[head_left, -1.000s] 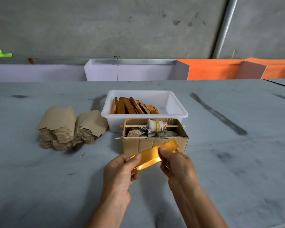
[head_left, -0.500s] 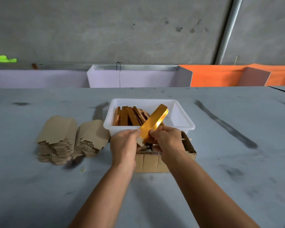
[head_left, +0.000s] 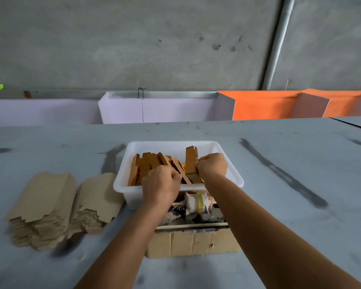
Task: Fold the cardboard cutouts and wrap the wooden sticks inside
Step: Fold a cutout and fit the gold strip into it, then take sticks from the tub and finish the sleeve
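Right hand (head_left: 212, 166) is curling its fingers round the lower end of a gold-wrapped piece (head_left: 191, 160), pinching it at the hand's left edge; the piece is standing nearly upright inside the white tub (head_left: 233, 174), its notched top end pointing up toward the far wall of the tub. Right forearm is reaching in from the lower right, crossing over the cardboard box (head_left: 193, 240), knuckles facing the camera.

Left hand (head_left: 161, 184) is hanging over the tub's near rim as a closed fist, back of the hand up, fingers tucked under. Whether it is gripping anything cannot be told; the fingertips are hidden. Left forearm is coming in from the bottom centre.

Other gold-wrapped pieces (head_left: 148, 165) are leaning in a row inside the tub, between and behind the two hands, mostly toward the tub's left side.

The cardboard box is sitting just in front of the tub, touching it, open on top. Inside it a thin wooden stick (head_left: 191, 225) is lying across, with a cloth-wrapped roll (head_left: 196, 202) banded in yellow.

Two stacks of flat cardboard cutouts (head_left: 56, 207) are lying on the grey table (head_left: 300, 205) left of the tub, the right stack touching its corner.

No readable writing or labels on any item.
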A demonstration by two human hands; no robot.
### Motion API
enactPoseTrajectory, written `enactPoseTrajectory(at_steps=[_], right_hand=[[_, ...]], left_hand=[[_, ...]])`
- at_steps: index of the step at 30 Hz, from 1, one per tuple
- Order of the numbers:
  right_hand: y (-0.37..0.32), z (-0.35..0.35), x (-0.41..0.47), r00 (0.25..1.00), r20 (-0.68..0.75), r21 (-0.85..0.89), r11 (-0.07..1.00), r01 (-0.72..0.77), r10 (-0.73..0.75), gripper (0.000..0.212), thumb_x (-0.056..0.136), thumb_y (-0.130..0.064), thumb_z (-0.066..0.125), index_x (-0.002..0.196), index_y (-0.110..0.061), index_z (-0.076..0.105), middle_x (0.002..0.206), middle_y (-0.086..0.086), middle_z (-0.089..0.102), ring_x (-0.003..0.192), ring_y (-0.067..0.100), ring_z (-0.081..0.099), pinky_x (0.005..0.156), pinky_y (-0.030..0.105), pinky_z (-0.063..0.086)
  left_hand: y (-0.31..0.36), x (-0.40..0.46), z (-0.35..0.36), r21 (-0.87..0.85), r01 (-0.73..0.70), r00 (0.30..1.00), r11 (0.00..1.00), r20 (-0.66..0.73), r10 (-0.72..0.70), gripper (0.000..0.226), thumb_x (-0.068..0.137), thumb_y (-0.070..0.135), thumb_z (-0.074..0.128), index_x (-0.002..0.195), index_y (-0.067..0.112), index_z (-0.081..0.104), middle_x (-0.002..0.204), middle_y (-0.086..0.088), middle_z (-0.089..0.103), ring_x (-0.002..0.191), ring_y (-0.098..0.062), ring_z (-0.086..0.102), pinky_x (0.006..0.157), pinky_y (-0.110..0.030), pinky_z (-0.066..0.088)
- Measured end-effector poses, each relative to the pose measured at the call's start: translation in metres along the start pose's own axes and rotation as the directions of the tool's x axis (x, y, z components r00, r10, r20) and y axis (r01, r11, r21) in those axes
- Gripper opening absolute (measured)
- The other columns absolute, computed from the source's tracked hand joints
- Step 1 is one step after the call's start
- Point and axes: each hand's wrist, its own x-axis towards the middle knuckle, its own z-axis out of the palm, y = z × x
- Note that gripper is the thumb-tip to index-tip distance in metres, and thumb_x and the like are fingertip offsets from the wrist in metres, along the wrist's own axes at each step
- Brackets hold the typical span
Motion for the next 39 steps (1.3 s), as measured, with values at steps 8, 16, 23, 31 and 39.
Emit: enactPoseTrajectory(at_steps=[8, 16, 23, 31, 39], right_hand=[[0.006, 0.015, 0.003, 0.975, 0.202, -0.514, 0.837, 0.186, -0.092, 0.015, 0.088, -0.004, 0.043, 0.074, -0.008, 0.046, 0.069, 0.005, 0.048, 0.071, 0.024, 0.052, 0.062, 0.029, 0.042], [-0.025, 0.023, -0.058, 0.842, 0.272, -0.476, 0.695, 0.538, -0.465, 0.02, 0.084, 0.002, 0.047, 0.078, -0.009, 0.062, 0.079, 0.007, 0.062, 0.067, 0.023, 0.053, 0.056, 0.026, 0.041], [-0.042, 0.062, -0.126, 0.618, 0.509, -0.191, 0.621, 0.76, -0.599, 0.018, 0.091, -0.012, 0.057, 0.102, -0.01, 0.071, 0.101, 0.006, 0.07, 0.092, 0.018, 0.063, 0.084, 0.027, 0.05], [-0.019, 0.132, -0.151, 0.607, 0.706, -0.421, 0.473, 0.774, -0.365, 0.019, 0.094, -0.009, 0.049, 0.11, -0.002, 0.058, 0.111, 0.015, 0.061, 0.106, 0.028, 0.057, 0.087, 0.032, 0.046], [-0.002, 0.147, -0.167, 0.569, 0.714, -0.502, 0.269, 0.822, -0.407, 0.015, 0.095, -0.014, 0.05, 0.105, -0.006, 0.059, 0.102, 0.011, 0.065, 0.095, 0.026, 0.061, 0.082, 0.036, 0.046]], left_hand=[[-0.014, -0.006, -0.004, -0.015, -0.04, 0.999, 0.999, -0.023, 0.039, 0.015, 0.091, 0.021, 0.059, 0.095, 0.017, 0.073, 0.094, 0.004, 0.072, 0.086, -0.01, 0.063, 0.074, -0.025, 0.052], [-0.032, -0.037, -0.017, -0.084, -0.004, 0.961, 0.996, -0.277, -0.02, 0.022, 0.086, 0.006, 0.061, 0.105, 0.012, 0.07, 0.11, -0.002, 0.066, 0.105, -0.018, 0.055, 0.089, -0.027, 0.044], [-0.071, -0.065, -0.046, -0.335, 0.173, 0.801, 0.926, -0.5, -0.331, 0.032, 0.075, -0.015, 0.049, 0.09, 0.003, 0.071, 0.095, -0.015, 0.069, 0.093, -0.033, 0.059, 0.076, -0.031, 0.038], [-0.113, -0.081, -0.067, -0.482, 0.255, 0.675, 0.838, -0.532, -0.511, 0.033, 0.068, -0.019, 0.048, 0.087, 0.002, 0.065, 0.091, -0.018, 0.068, 0.088, -0.033, 0.061, 0.07, -0.026, 0.034], [-0.12, -0.082, -0.064, -0.505, 0.235, 0.646, 0.831, -0.557, -0.521, 0.033, 0.071, -0.019, 0.045, 0.087, -0.002, 0.067, 0.089, -0.019, 0.069, 0.087, -0.034, 0.062, 0.069, -0.026, 0.035]])
